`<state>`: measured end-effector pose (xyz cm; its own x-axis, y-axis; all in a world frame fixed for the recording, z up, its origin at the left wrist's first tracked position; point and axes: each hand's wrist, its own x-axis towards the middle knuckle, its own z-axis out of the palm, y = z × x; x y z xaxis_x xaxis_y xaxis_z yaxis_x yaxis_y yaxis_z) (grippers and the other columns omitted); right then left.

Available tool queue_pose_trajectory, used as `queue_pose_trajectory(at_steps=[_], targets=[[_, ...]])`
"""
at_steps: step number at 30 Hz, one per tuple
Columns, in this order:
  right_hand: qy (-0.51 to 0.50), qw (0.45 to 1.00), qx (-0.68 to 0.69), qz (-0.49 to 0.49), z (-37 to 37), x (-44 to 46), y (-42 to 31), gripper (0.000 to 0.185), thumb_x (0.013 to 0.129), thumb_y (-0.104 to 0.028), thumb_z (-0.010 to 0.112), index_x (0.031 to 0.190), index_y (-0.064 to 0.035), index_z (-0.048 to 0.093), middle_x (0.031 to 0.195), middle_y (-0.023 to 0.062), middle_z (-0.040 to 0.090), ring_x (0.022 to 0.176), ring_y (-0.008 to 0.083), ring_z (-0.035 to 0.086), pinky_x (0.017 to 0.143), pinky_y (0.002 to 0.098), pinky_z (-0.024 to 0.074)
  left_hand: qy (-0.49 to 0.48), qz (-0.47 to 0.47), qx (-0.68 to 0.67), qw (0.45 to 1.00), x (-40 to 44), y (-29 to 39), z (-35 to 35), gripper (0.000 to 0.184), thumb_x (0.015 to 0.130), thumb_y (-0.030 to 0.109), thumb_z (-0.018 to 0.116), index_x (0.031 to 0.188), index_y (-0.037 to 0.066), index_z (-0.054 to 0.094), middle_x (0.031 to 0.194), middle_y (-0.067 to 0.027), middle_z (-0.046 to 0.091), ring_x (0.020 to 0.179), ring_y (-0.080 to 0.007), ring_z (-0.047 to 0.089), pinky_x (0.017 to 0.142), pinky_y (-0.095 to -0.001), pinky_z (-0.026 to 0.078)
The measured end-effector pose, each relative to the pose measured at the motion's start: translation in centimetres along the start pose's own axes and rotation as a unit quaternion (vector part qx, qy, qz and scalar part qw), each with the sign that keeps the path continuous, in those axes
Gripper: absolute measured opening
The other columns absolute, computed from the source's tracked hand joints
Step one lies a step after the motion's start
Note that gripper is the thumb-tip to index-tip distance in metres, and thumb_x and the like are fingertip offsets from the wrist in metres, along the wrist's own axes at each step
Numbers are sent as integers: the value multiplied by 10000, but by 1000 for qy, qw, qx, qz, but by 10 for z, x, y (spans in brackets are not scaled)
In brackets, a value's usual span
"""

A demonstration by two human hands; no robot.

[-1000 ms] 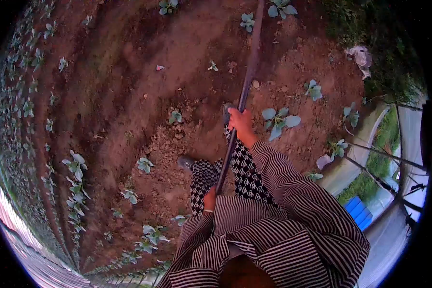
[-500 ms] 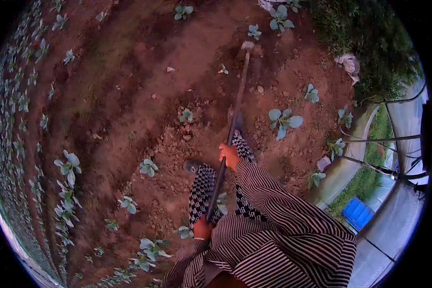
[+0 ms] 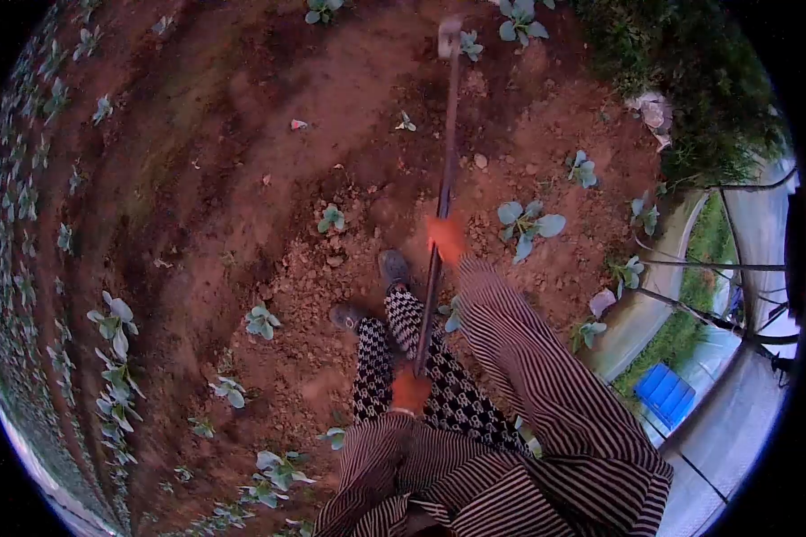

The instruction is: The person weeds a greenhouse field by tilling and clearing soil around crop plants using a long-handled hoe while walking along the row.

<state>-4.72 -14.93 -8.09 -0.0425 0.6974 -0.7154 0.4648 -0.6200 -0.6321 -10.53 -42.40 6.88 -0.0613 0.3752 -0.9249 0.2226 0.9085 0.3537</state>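
Brown soil (image 3: 242, 224) is dotted with leafy plants (image 3: 530, 226), and above it a long-handled tool (image 3: 449, 134) is held, its blurred head (image 3: 450, 40) near a small plant (image 3: 470, 46). Its shaft (image 3: 432, 304) is gripped by the closed right hand (image 3: 446, 238), farther out, and the closed left hand (image 3: 410, 392), closer in.

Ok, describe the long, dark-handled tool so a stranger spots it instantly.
Over brown soil, find striped fabric sleeves. The left hand and right hand grip a long, dark handle with a pale, blurred head. Unlike leafy green seedlings nearby, it's straight.
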Motion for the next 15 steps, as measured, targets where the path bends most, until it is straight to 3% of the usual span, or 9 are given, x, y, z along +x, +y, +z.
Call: queue_pose_trajectory(at_steps=[1,3,5,6,8,11,13,15], targets=[[-39,988,-149,-18,-1,13,45,159,746,-125,510,636,-17,472,446,53,429,357,164,431,353,307,352,-49,-86,19,995,-9,11,-1,400,666,239,603,975,19,472,729,-204,570,645,-370,557,526,-432,435],[-104,977,-176,-56,0,-27,75,147,751,-117,506,639,-22,488,435,38,409,356,166,424,353,311,351,51,28,63,996,-37,-33,24,395,661,254,605,943,11,474,721,-218,558,631,-368,554,508,-452,421],[-106,983,131,67,7,-79,69,169,756,-119,517,610,-42,484,414,17,366,351,163,408,362,309,353,72,82,36,993,-70,-74,26,369,646,269,614,891,27,480,721,-218,560,622,-355,561,512,-458,431],[-82,922,314,211,12,-94,63,185,757,-123,525,593,-54,476,407,12,343,347,160,397,368,307,354,84,43,73,993,-81,-70,18,355,644,266,615,880,35,483,707,-212,561,608,-353,560,510,-460,432],[-120,886,382,235,11,-111,44,189,777,-172,540,641,-82,444,423,1,324,375,155,391,388,304,359,105,-41,152,982,-112,-62,2,328,641,261,617,858,51,488,678,-200,563,579,-350,558,505,-462,435],[-148,867,428,208,15,-110,28,191,775,-193,556,659,-113,427,434,-15,313,392,139,378,397,301,344,172,-4,157,972,-112,-54,-17,284,642,232,610,848,75,492,618,-178,557,549,-363,547,493,-462,434],[-137,876,432,163,10,-110,6,200,762,-185,564,646,-129,411,436,-25,306,389,127,359,399,311,332,142,1,153,978,-102,-52,-21,255,648,194,603,848,79,495,611,-174,554,551,-357,549,479,-454,430],[-137,875,440,145,3,-122,-23,223,750,-165,567,630,-142,379,443,-34,296,385,113,337,399,315,324,178,69,91,977,-94,-62,-12,215,662,174,585,841,92,500,635,-165,554,572,-333,556,488,-434,429]])
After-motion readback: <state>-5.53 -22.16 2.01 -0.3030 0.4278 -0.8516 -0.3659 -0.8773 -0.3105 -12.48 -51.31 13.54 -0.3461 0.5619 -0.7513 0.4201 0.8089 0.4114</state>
